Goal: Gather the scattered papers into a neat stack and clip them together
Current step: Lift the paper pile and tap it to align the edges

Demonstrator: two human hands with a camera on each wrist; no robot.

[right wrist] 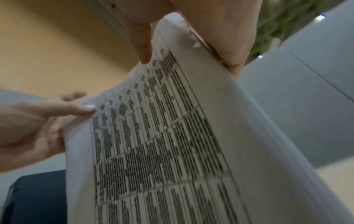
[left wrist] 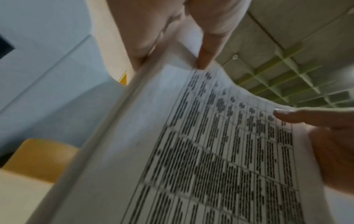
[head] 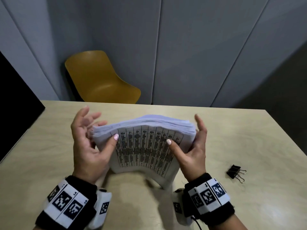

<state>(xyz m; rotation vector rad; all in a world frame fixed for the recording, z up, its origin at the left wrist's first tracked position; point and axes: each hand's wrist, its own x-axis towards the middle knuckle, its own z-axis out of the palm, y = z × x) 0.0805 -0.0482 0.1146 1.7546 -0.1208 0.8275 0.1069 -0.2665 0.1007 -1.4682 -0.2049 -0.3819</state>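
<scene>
A thick stack of white papers stands on its lower edge on the table, bowed, with a printed table on the front sheet. My left hand holds its left side, thumb on the front sheet and fingers spread behind. On the other side my right hand holds it the same way, thumb in front and fingers behind the right edge. A black binder clip lies on the table to the right of my right wrist, apart from both hands.
The light wooden table has bare surface around the stack. A yellow chair stands behind its far edge, in front of grey wall panels. A black panel sits at the far left.
</scene>
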